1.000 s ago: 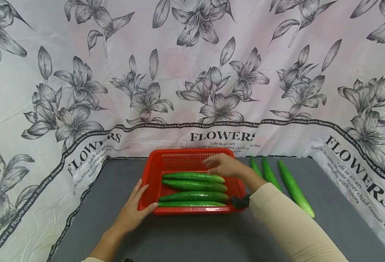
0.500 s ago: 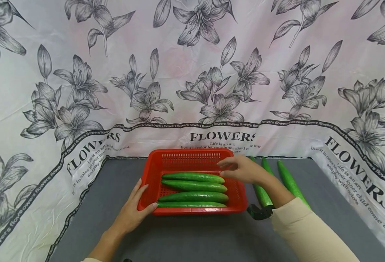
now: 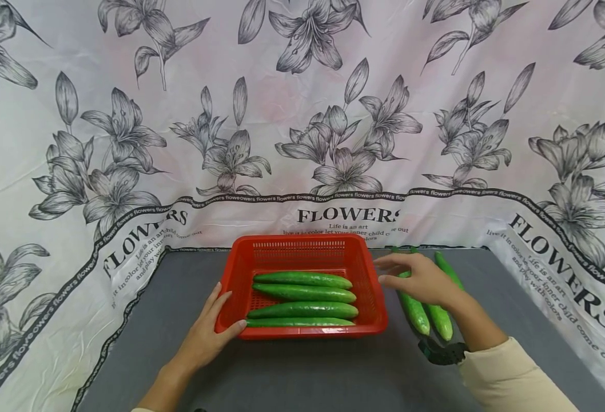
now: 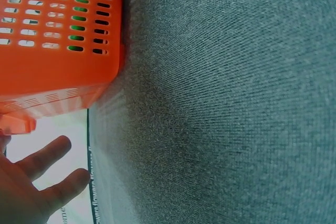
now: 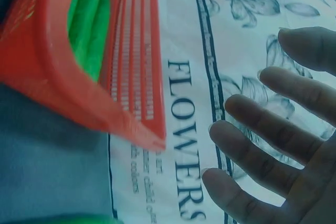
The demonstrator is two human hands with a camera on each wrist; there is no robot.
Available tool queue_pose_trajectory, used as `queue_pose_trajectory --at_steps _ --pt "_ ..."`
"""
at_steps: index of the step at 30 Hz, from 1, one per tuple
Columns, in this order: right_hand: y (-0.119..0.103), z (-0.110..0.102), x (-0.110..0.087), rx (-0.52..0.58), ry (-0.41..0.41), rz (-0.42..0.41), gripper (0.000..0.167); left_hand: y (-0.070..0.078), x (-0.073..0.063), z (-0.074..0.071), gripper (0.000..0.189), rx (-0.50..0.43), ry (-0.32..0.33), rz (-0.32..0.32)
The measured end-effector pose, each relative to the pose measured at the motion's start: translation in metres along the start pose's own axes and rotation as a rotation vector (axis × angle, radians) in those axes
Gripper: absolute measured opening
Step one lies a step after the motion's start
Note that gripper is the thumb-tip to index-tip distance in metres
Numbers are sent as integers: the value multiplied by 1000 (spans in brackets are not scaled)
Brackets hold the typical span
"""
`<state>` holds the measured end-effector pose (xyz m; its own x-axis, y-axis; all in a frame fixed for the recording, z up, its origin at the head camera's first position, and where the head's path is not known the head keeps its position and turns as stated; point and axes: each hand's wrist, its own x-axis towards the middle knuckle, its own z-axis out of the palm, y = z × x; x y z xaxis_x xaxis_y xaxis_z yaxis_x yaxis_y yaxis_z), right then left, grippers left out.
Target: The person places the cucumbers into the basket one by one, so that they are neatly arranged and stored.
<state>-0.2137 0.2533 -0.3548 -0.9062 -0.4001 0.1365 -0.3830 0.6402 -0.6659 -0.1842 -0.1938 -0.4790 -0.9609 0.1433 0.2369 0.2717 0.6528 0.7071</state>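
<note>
A red plastic basket (image 3: 302, 331) stands mid-table with several long green cucumbers (image 3: 302, 309) lying side by side in it. My left hand (image 3: 205, 335) rests at its front left corner, thumb on the rim and fingers fairly straight along the left side. Two of those fingers (image 4: 50, 158) show spread and apart from the basket in the left wrist view. Just right of the basket, my right hand (image 3: 426, 280) is held above the loose cucumbers, partly hiding them. In the right wrist view its fingers (image 5: 262, 129) are spread, holding nothing.
Three cucumbers lie on the grey tabletop (image 3: 302, 377) right of the basket: one nearest it (image 3: 417, 315), one beside that (image 3: 440, 323), and one farther right (image 3: 448, 269). A flower-printed cloth (image 3: 261, 143) hangs behind. A black strap (image 3: 441, 352) is at the right wrist.
My right hand has moved right, from above the basket's cucumbers to above those on the table. The left hand, the basket and the cucumbers in it have stayed put.
</note>
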Motion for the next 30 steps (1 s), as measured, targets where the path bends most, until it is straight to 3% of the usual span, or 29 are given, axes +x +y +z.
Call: queue_pose_trajectory --at_steps 7,18,30 --pt "11 -16 -22 -25 86 -8 37 0 -1 0 76 1 0 -2" --pt "43 -37 -54 -27 189 66 43 -1 1 0 76 3 -3 1" --pt "82 -47 -70 -23 234 151 50 -1 0 0 76 -2 -7 -5"
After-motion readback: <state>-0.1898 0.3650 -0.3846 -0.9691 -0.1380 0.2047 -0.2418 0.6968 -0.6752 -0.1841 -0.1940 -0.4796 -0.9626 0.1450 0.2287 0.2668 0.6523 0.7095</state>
